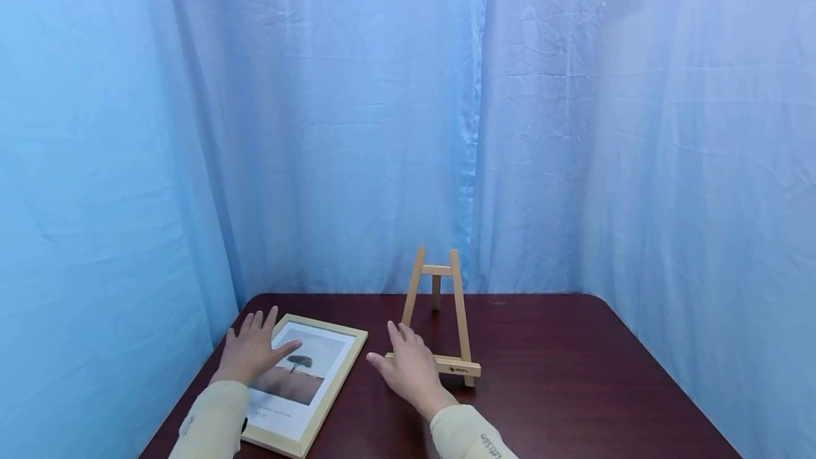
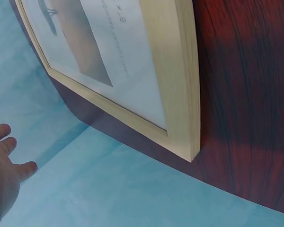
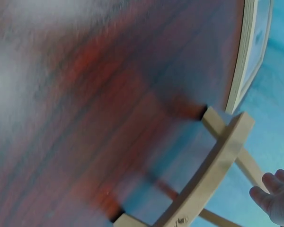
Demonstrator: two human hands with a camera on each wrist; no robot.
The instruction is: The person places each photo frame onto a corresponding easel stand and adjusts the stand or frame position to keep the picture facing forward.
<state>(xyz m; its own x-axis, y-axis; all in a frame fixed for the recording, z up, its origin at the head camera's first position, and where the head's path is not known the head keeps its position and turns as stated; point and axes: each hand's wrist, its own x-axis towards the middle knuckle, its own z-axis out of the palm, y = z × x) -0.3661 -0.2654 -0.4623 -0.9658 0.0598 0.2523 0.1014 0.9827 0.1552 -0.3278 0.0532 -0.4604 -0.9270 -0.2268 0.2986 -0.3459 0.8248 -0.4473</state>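
A picture frame (image 1: 331, 397) with a pale wood border lies flat on the table, its print showing a tree over brown ground. Over its left side is my left hand (image 1: 250, 351), fingers spread and nothing held; the left wrist view shows the frame's corner (image 2: 180, 137) beyond those fingers. My right hand (image 1: 414, 368) hovers in front of a small wooden easel (image 1: 460, 303), overlapping the left end of its ledge. Its fingers are extended and hold nothing. In the right wrist view the easel's ledge (image 3: 213, 175) runs beside the fingertips.
The dark red-brown table (image 1: 574, 381) has rounded far corners. Light blue curtains (image 1: 382, 126) hang behind it and along both sides. A strip of tabletop lies between the picture frame and the easel, which stands upright on its legs.
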